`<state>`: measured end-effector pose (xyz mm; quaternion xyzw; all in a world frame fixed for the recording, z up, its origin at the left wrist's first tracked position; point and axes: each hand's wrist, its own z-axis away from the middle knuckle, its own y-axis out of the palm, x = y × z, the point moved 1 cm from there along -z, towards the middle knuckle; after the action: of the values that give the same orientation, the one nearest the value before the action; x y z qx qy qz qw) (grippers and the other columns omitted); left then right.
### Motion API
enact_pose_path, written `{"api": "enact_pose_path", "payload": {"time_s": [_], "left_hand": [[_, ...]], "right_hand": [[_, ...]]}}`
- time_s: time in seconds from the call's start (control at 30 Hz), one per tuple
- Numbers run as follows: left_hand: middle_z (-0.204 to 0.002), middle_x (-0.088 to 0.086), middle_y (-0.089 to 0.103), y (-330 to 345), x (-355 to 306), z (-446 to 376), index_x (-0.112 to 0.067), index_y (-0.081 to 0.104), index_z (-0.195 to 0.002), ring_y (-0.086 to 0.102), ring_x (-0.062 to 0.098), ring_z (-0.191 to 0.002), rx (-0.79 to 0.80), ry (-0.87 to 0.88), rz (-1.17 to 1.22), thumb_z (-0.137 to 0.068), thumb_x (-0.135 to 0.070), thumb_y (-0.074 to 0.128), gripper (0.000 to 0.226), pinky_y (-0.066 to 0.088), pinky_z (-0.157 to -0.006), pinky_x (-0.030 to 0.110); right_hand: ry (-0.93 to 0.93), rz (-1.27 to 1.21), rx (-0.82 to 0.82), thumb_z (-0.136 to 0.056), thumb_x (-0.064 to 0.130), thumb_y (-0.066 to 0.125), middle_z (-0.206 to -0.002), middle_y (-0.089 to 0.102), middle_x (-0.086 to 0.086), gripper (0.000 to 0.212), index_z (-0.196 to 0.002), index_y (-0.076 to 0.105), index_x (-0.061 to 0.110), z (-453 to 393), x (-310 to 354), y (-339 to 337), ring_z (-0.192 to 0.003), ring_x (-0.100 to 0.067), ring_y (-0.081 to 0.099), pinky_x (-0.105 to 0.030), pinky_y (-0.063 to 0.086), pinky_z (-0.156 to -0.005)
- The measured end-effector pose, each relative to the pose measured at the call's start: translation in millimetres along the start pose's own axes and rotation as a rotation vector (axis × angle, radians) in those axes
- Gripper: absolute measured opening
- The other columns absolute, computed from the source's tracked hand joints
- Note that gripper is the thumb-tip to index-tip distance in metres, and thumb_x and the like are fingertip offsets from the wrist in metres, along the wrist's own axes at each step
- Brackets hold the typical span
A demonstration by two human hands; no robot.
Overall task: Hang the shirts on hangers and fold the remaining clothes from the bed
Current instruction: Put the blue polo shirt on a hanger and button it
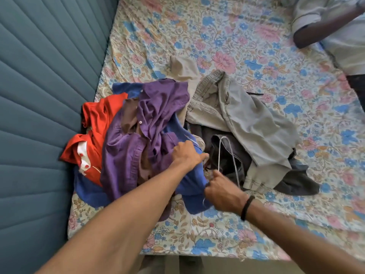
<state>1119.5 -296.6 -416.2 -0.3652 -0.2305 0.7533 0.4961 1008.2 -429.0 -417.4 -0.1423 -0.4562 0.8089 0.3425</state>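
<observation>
A heap of clothes lies on the floral bed sheet [246, 42]. In it are a purple shirt [156, 107], a red shirt [98, 119], a blue garment [189, 186], grey trousers [252, 123] and dark clothes [296, 182]. A thin white wire hanger [227, 153] rests on the dark clothes. My left hand [187, 153] grips the blue garment at the middle of the heap. My right hand [223, 190], with a black wristband, pinches the blue garment's edge right by the hanger's lower end.
A padded blue headboard [39, 95] runs along the left of the bed. Another person's arm and light shirt [331, 26] lean on the bed at the top right. A beige garment [183, 68] lies behind the heap. The bed's front edge is near my arms.
</observation>
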Motion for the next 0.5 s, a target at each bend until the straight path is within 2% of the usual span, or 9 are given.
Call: {"api": "enact_pose_path", "payload": {"time_s": [0.07,0.13,0.2,0.27,0.37,0.43,0.47,0.5], "left_hand": [[-0.136,0.015,0.060,13,-4,-5,-0.015,0.060,-0.132,0.059,0.034,-0.128,-0.003,-0.035,-0.060,-0.086,-0.051,0.073,0.060,0.051,-0.100,0.040],[-0.137,0.014,0.059,25,-10,-8,-0.016,0.060,-0.133,0.059,0.034,-0.128,-0.017,-0.077,-0.108,-0.087,-0.050,0.072,0.059,0.051,-0.099,0.040],[-0.137,0.016,0.059,31,-13,-10,-0.014,0.059,-0.133,0.059,0.036,-0.128,-0.033,-0.094,-0.129,-0.090,-0.043,0.070,0.053,0.051,-0.099,0.042],[-0.132,0.021,0.061,33,-10,-11,-0.009,0.062,-0.126,0.060,0.041,-0.123,-0.074,-0.080,-0.088,-0.091,-0.024,0.065,0.038,0.051,-0.098,0.045],[-0.108,0.026,0.068,35,1,-8,-0.003,0.068,-0.096,0.064,0.045,-0.104,-0.189,-0.087,0.090,-0.088,-0.017,0.059,0.019,0.053,-0.086,0.046],[-0.091,0.024,0.070,32,3,1,-0.005,0.067,-0.079,0.065,0.044,-0.093,-0.282,-0.152,0.318,-0.087,-0.024,0.061,0.022,0.049,-0.077,0.042],[-0.089,0.024,0.070,26,0,7,-0.005,0.069,-0.078,0.065,0.043,-0.093,-0.334,-0.220,0.464,-0.088,-0.028,0.061,0.026,0.048,-0.076,0.041],[-0.094,0.025,0.071,17,-1,15,-0.004,0.073,-0.085,0.065,0.043,-0.098,-0.393,-0.305,0.613,-0.091,-0.031,0.060,0.030,0.047,-0.080,0.040]], "right_hand": [[0.095,0.093,-0.020,-0.058,0.028,0.080,-0.043,0.052,0.005,0.024,-0.049,0.059,0.020,14,-42,13,-0.041,-0.020,0.049,-0.035,0.043,-0.071],[0.188,0.117,-0.015,-0.054,0.032,0.080,-0.044,0.055,0.003,0.023,-0.048,0.062,0.020,31,-81,30,-0.042,-0.019,0.054,-0.035,0.043,-0.071],[0.245,0.167,0.019,-0.063,0.032,0.084,-0.061,0.063,-0.002,0.019,-0.060,0.068,0.021,49,-113,37,-0.064,-0.025,0.061,-0.042,0.045,-0.081],[0.274,0.192,0.020,-0.075,0.038,0.080,-0.088,0.065,-0.008,0.022,-0.085,0.073,0.020,61,-129,45,-0.092,-0.030,0.060,-0.054,0.044,-0.097],[0.265,0.150,0.024,-0.086,0.044,0.070,-0.113,0.062,-0.014,0.037,-0.110,0.070,0.017,71,-126,55,-0.113,-0.034,0.056,-0.064,0.033,-0.112],[0.235,0.123,-0.039,-0.089,0.039,0.064,-0.124,0.057,-0.014,0.038,-0.120,0.065,0.018,75,-114,55,-0.120,-0.034,0.052,-0.068,0.023,-0.117],[0.218,0.106,-0.104,-0.087,0.035,0.060,-0.128,0.055,-0.014,0.038,-0.121,0.064,0.018,78,-108,54,-0.123,-0.034,0.050,-0.069,0.020,-0.118],[0.193,0.084,-0.176,-0.084,0.031,0.057,-0.129,0.054,-0.015,0.040,-0.120,0.064,0.018,79,-103,50,-0.123,-0.034,0.050,-0.069,0.019,-0.119]]}}
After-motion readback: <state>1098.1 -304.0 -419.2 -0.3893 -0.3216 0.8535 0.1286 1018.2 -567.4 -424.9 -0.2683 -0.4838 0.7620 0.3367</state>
